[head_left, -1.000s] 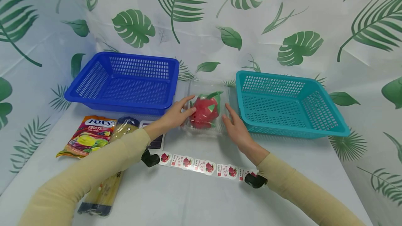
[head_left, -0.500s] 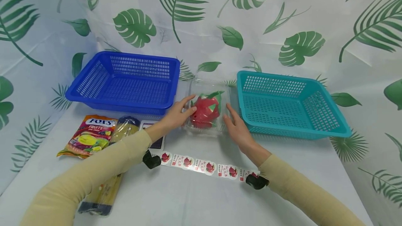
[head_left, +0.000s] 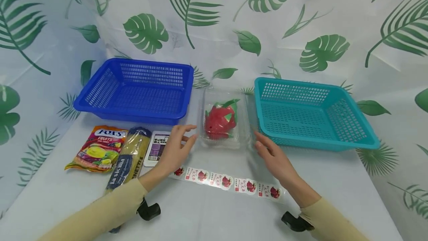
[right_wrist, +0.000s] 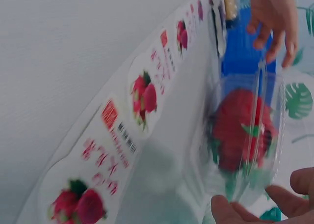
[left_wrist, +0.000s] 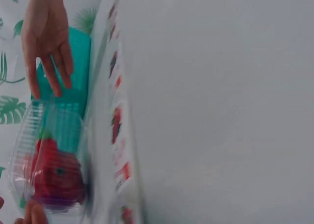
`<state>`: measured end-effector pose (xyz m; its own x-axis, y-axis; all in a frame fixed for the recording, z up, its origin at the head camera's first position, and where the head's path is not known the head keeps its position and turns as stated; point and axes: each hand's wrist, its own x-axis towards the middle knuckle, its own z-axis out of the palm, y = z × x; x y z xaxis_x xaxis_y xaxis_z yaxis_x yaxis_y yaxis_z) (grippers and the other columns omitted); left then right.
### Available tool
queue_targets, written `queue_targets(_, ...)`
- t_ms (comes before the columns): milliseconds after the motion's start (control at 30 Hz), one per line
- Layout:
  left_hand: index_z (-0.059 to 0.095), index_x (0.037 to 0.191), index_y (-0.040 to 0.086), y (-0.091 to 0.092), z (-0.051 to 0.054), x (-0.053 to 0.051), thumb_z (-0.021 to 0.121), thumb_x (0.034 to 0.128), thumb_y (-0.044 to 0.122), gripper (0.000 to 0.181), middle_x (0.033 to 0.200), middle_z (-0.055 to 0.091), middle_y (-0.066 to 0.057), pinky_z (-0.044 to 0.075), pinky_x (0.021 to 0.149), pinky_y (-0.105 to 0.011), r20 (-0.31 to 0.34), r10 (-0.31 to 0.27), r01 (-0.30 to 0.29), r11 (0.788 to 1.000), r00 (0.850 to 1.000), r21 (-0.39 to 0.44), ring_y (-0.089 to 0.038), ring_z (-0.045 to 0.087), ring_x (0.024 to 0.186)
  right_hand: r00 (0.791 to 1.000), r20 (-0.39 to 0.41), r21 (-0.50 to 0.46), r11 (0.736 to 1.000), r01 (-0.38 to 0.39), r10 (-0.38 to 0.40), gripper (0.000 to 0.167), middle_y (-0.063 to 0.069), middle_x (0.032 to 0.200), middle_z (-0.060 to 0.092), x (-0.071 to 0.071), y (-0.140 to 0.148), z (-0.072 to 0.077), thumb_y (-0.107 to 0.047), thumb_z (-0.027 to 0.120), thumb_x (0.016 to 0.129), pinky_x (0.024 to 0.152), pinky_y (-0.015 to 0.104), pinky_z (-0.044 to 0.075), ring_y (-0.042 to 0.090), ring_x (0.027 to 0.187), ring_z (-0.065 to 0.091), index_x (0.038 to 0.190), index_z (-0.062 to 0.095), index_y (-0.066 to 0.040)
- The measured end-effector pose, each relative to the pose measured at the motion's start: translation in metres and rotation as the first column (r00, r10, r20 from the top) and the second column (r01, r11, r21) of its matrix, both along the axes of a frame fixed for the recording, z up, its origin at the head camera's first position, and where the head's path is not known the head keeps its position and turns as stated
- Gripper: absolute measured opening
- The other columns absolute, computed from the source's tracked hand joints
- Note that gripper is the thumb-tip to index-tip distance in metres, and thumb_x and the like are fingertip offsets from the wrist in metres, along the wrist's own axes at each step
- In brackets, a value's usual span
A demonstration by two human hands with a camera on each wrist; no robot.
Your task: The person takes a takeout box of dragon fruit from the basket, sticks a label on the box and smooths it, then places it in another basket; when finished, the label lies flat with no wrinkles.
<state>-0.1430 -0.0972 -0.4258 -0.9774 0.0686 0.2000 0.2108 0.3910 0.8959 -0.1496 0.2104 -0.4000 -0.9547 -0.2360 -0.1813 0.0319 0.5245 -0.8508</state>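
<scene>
The clear plastic box sits on the worktop between the two baskets, with a red dragon fruit inside; whether its lid is latched I cannot tell. A squeeze on such thin-looking walls could buckle them or spring the lid, and the rounded fruit might then roll and pull the weight to one side. The left hand lies just beside the box, its fingers and thumb spread and holding nothing; the right hand is at the other side, fingers extended and also holding nothing. Pressing from only one side would likely skid the box into the blue basket or the teal basket. Nearer the person, the sticker strip runs between the wrists, so a sleeve or wrist camera dragged low could snag and crease it. Further left, the white-and-purple card, pasta pack and candy bag lie close together, and a sweep of the left forearm might shove the pasta askew.
</scene>
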Motion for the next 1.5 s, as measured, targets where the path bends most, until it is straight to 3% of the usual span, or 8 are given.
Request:
queue_targets(133,0.063,0.118,0.006,0.004,-0.013,0.02,0.057,0.0991,0.013,0.021,0.113,0.057,-0.006,0.052,0.07,-0.027,-0.132,-0.037,0.034,0.999,0.991,-0.019,-0.015,0.059,0.089,0.999,-0.047,0.076,0.997,0.012,-0.009,0.053,0.019,0.144,0.047,0.016,0.014,-0.001,-0.041,0.04,0.105,0.102,0.054,0.041,0.039,0.127,0.05,0.146,0.043,-0.008)
queue_targets(233,0.065,0.113,0.007,0.009,-0.02,0.032,0.059,0.0975,0.011,0.017,0.107,0.061,-0.002,0.052,0.069,-0.023,-0.174,-0.185,0.172,0.981,0.967,-0.09,-0.01,0.059,0.087,0.994,-0.099,0.146,0.988,0.049,-0.035,0.049,0.015,0.138,0.053,0.029,0.025,-0.005,-0.039,0.044,0.104,0.1,0.052,0.044,0.033,0.123,0.053,0.141,0.05,-0.007)
queue_targets(300,0.066,0.112,0.007,0.013,-0.022,0.037,0.06,0.0971,0.012,0.017,0.106,0.063,-0.003,0.052,0.07,-0.022,-0.177,-0.307,0.284,0.948,0.935,-0.146,-0.008,0.059,0.087,0.99,-0.127,0.193,0.978,0.079,-0.055,0.046,0.012,0.135,0.057,0.038,0.033,-0.008,-0.038,0.048,0.103,0.098,0.05,0.045,0.03,0.12,0.055,0.138,0.053,-0.008)
queue_targets(533,0.068,0.115,0.01,0.033,-0.018,0.036,0.06,0.0986,0.018,0.02,0.11,0.064,0.001,0.049,0.081,-0.021,-0.082,-0.6,0.544,0.768,0.796,-0.339,-0.008,0.06,0.093,0.987,-0.152,0.341,0.935,0.095,-0.045,0.031,0.007,0.119,0.066,0.063,0.056,-0.017,-0.021,0.064,0.097,0.084,0.032,0.055,0.021,0.102,0.062,0.123,0.064,-0.005)
queue_targets(733,0.067,0.121,0.012,0.059,-0.013,0.021,0.062,0.0979,0.021,0.026,0.113,0.063,0.002,0.041,0.091,-0.013,-0.014,-0.738,0.631,0.587,0.675,-0.507,-0.007,0.059,0.099,0.994,-0.11,0.421,0.905,0.066,-0.021,0.03,0.004,0.11,0.067,0.074,0.072,-0.022,-0.021,0.07,0.092,0.074,0.025,0.054,0.017,0.092,0.063,0.116,0.067,-0.003)
queue_targets(900,0.066,0.125,0.012,0.08,-0.013,0.004,0.062,0.0974,0.02,0.029,0.115,0.062,0.002,0.04,0.091,-0.011,0.04,-0.795,0.679,0.49,0.605,-0.547,-0.004,0.058,0.103,0.998,-0.05,0.441,0.896,0.051,-0.032,0.032,0.004,0.105,0.068,0.074,0.078,-0.028,-0.02,0.072,0.09,0.075,0.031,0.056,0.017,0.091,0.063,0.114,0.067,-0.001)
queue_targets(1267,0.072,0.114,0.011,0.114,-0.013,-0.015,0.068,0.093,0.015,0.022,0.102,0.064,0.004,0.04,0.076,-0.005,0.176,-0.854,0.812,0.374,0.491,-0.448,0.006,0.053,0.084,0.999,-0.025,0.442,0.895,0.054,-0.048,0.032,0.002,0.101,0.066,0.073,0.077,-0.031,-0.02,0.074,0.088,0.072,0.03,0.055,0.018,0.089,0.064,0.114,0.067,-0.003)
queue_targets(1500,0.073,0.114,0.013,0.127,-0.022,-0.015,0.07,0.0915,0.015,0.022,0.098,0.062,0.009,0.038,0.075,-0.005,0.186,-0.848,0.798,0.361,0.496,-0.483,0.004,0.05,0.082,0.998,-0.063,0.464,0.885,0.015,0.016,0.032,0.003,0.1,0.063,0.069,0.075,-0.035,-0.018,0.081,0.08,0.072,0.029,0.054,0.016,0.086,0.058,0.107,0.069,-0.004)
